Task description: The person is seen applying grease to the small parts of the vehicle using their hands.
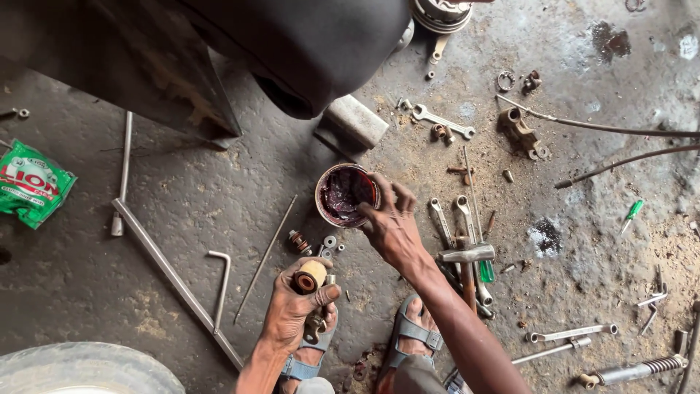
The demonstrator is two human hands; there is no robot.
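My left hand (295, 310) grips a short tan cylindrical bush (311, 276) with a dark end, held above my left sandalled foot. My right hand (390, 219) reaches forward, its fingers resting on the rim of a round tin (329, 211) filled with dark red grease, standing on the concrete floor. Small washers and a bolt (321, 246) lie just below the tin, between the two hands.
Spanners (442, 120), a hammer (467, 255), a green screwdriver (632, 213) and loose parts lie scattered at right. A long metal bar (171, 273), a bent rod and a thin rod lie at left. A green packet (29, 182), a tyre (80, 368) and a dark vehicle body (292, 44) border the area.
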